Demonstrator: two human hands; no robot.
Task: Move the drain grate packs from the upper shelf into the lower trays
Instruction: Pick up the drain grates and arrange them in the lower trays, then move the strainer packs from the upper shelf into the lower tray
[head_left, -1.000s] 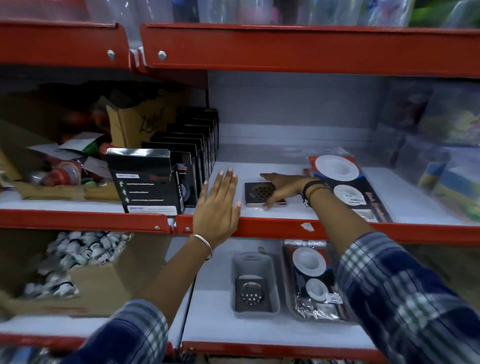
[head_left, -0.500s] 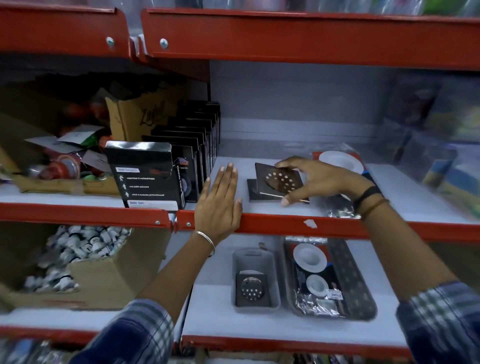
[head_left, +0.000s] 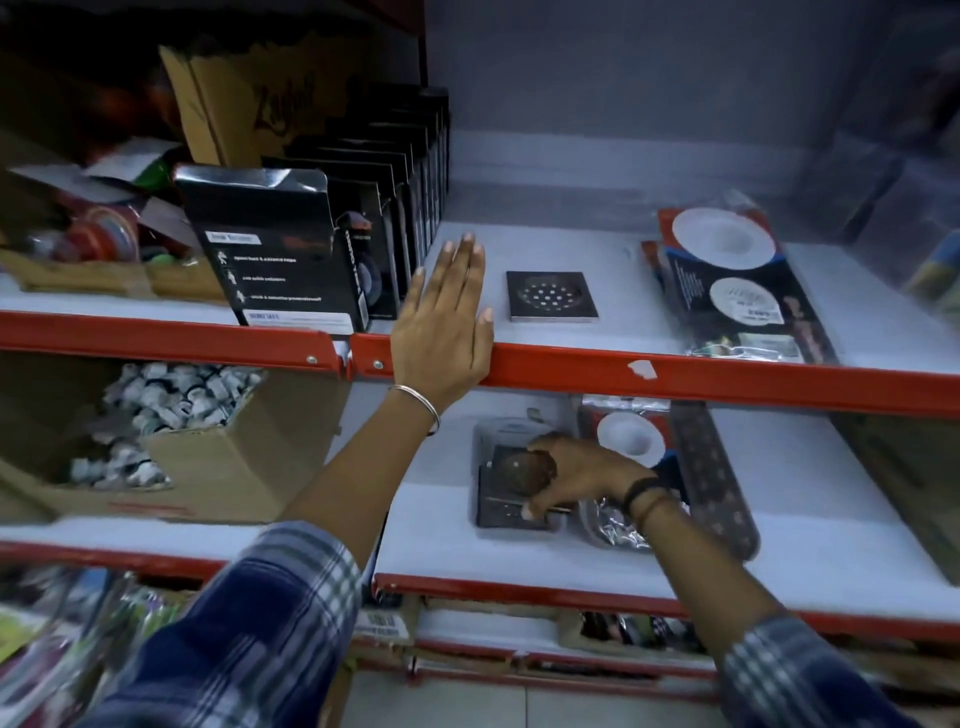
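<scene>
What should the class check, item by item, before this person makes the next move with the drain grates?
1. Right hand has its square grate over the small grey tray: ok.
2. Grate released and lying flat: not ok, fingers are on it.
3. Upper shelf cleared of square grates: not ok, one square grate on the shelf remains.
4. Left hand free: ok, flat on the shelf edge.
5. Room left in the tray: cannot tell.

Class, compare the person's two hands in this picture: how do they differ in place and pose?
The left hand lies flat and open on the upper shelf's red edge; the right hand is lower, curled on a square drain grate over the small tray. Both wear a wristband.
</scene>
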